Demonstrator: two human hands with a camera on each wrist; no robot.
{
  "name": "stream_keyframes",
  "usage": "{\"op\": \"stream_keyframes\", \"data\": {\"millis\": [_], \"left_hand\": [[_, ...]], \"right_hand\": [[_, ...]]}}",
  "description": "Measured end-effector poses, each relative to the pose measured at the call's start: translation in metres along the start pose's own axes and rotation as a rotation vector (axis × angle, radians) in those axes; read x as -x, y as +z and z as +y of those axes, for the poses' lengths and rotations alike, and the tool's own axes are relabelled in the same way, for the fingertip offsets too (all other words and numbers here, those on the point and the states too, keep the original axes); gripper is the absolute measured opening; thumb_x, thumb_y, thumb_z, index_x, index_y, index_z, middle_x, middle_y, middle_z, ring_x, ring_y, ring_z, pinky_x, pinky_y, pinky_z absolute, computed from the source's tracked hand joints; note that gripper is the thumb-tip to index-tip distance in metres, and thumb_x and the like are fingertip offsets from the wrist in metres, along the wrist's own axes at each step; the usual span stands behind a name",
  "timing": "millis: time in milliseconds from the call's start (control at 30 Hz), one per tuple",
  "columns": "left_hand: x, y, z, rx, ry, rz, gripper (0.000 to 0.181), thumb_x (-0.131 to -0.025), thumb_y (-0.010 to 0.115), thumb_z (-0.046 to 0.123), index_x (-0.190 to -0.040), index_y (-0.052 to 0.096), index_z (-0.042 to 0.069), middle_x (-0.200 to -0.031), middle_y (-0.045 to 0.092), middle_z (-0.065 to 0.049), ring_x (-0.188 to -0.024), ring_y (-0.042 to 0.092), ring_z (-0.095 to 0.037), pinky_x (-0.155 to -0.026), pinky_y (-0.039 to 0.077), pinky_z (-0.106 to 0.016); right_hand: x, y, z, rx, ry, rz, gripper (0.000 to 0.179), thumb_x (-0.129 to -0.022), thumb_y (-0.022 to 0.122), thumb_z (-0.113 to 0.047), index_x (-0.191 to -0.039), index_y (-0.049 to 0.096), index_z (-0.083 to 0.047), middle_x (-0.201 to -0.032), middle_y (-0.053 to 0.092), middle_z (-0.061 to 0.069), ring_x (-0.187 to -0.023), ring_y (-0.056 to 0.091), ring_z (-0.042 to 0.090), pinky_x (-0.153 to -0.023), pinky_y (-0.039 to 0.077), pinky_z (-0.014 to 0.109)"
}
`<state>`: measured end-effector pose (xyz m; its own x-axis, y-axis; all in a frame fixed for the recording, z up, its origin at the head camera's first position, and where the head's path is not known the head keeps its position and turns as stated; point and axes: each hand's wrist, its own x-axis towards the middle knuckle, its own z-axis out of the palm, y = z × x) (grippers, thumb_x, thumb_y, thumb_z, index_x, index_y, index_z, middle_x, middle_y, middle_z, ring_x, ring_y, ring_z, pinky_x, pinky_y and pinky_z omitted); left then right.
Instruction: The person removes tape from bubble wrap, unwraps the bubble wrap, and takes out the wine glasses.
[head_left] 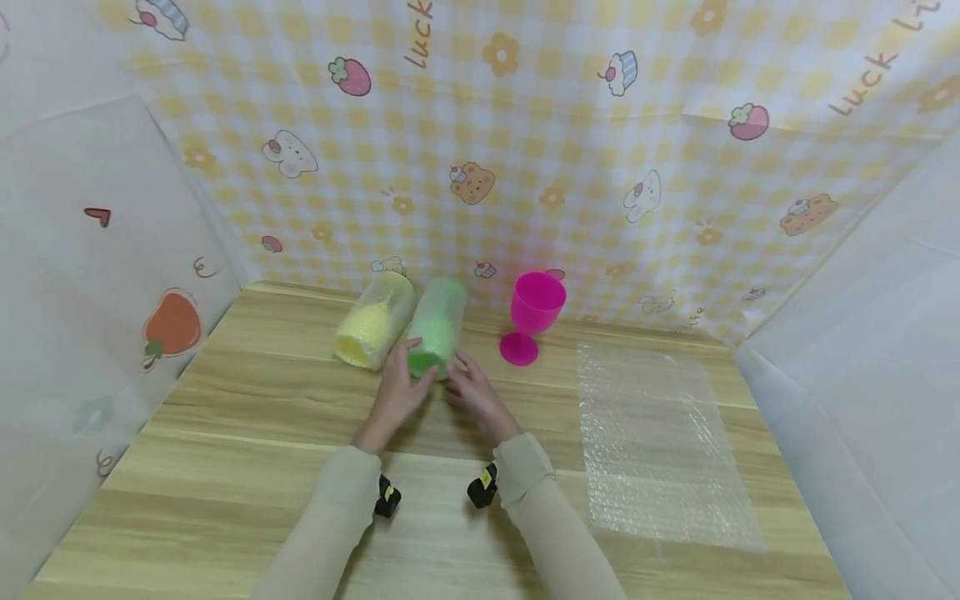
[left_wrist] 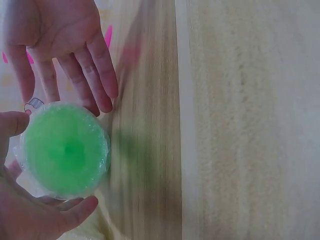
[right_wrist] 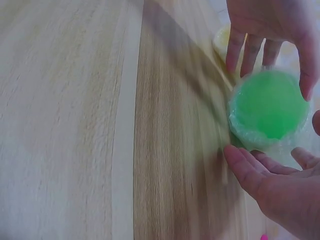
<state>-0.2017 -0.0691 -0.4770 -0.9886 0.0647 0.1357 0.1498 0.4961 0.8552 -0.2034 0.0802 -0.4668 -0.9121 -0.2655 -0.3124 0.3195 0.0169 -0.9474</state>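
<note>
A green goblet (head_left: 437, 325) wrapped in clear bubble wrap lies on its side on the wooden table, its round green end (left_wrist: 67, 150) towards me. My left hand (head_left: 401, 383) spans the near end from the left, fingers and thumb spread at the wrap. From the right, my right hand (head_left: 476, 392) is held beside the same end; its fingers (right_wrist: 245, 165) are nearly straight and just under the rim in the right wrist view. Left of the green one lies a yellow goblet (head_left: 367, 329), wrapped the same way. To the right stands a bare pink goblet (head_left: 538, 304), upright.
A flat sheet of bubble wrap (head_left: 660, 442) lies on the right side of the wooden table (head_left: 225, 467). A checked cloth backdrop (head_left: 555, 150) rises behind the goblets, with white cloth sides (head_left: 75, 275) to the left and right.
</note>
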Motion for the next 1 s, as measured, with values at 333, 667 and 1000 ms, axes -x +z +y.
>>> {"op": "stream_keyframes", "data": {"millis": [333,667,1000], "left_hand": [[0.016,0.004,0.004,-0.014,-0.054,0.023,0.056,-0.091,0.059,0.030,-0.131,0.034,0.000,-0.134,0.036,-0.028,-0.125,0.037,-0.042,-0.104,0.034,-0.055],[0.048,0.010,0.017,-0.107,-0.163,0.097,0.055,-0.088,0.061,0.041,-0.121,0.036,0.004,-0.121,0.042,-0.024,-0.106,0.044,-0.038,-0.081,0.042,-0.047],[0.079,0.002,0.007,-0.144,0.042,-0.009,0.050,-0.077,0.074,0.020,-0.114,0.043,0.008,-0.124,0.045,-0.017,-0.112,0.042,-0.035,-0.089,0.043,-0.048]], "right_hand": [[0.021,-0.004,-0.003,0.147,-0.009,0.024,0.049,-0.098,0.044,-0.017,-0.142,0.028,-0.005,-0.131,0.047,0.029,-0.118,0.050,0.043,-0.098,0.044,0.050],[0.057,0.000,0.028,0.417,-0.127,-0.095,0.050,-0.096,0.047,-0.015,-0.140,0.026,-0.004,-0.134,0.047,0.026,-0.117,0.053,0.036,-0.093,0.049,0.045],[0.101,-0.014,0.009,0.603,-0.275,-0.088,0.039,-0.094,0.052,-0.018,-0.130,0.046,-0.002,-0.117,0.061,0.016,-0.103,0.059,0.029,-0.089,0.051,0.039]]}}
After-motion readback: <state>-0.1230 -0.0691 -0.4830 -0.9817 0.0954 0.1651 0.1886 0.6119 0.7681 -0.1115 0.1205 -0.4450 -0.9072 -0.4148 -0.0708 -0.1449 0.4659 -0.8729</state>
